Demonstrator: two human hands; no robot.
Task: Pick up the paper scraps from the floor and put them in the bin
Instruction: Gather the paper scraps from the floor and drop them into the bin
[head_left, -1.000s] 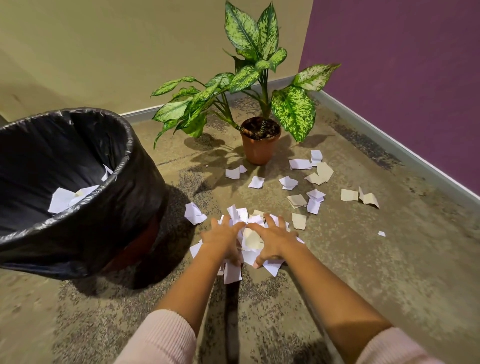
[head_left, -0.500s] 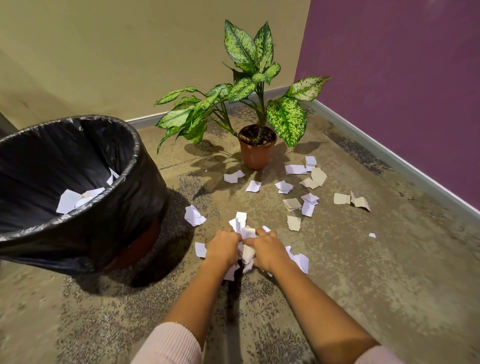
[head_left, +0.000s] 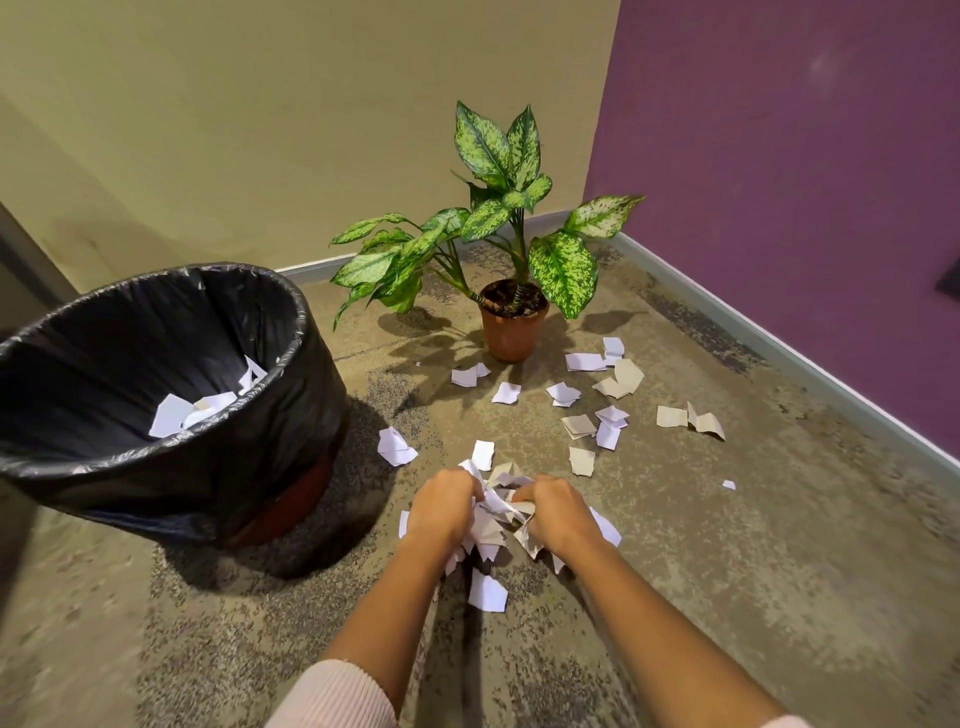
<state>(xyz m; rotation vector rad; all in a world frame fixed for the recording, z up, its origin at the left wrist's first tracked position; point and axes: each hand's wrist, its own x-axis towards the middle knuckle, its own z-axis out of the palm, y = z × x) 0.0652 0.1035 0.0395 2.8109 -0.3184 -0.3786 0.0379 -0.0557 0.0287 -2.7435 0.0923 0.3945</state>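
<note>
Low on the floor (head_left: 753, 597), between the two hands, sits a bunched handful of paper scraps (head_left: 496, 512), white and beige pieces crumpled together. Left hand (head_left: 444, 512) and right hand (head_left: 556, 514) press in from either side, fingers curled tight around the bundle. One white scrap (head_left: 487, 592) lies just below the wrists, and loose scraps (head_left: 597, 410) are scattered beyond, toward a potted plant (head_left: 511, 317) in the corner. To the left stands the bin (head_left: 249, 467), lined with a black bag, with a few white pieces (head_left: 171, 413) already inside.
</note>
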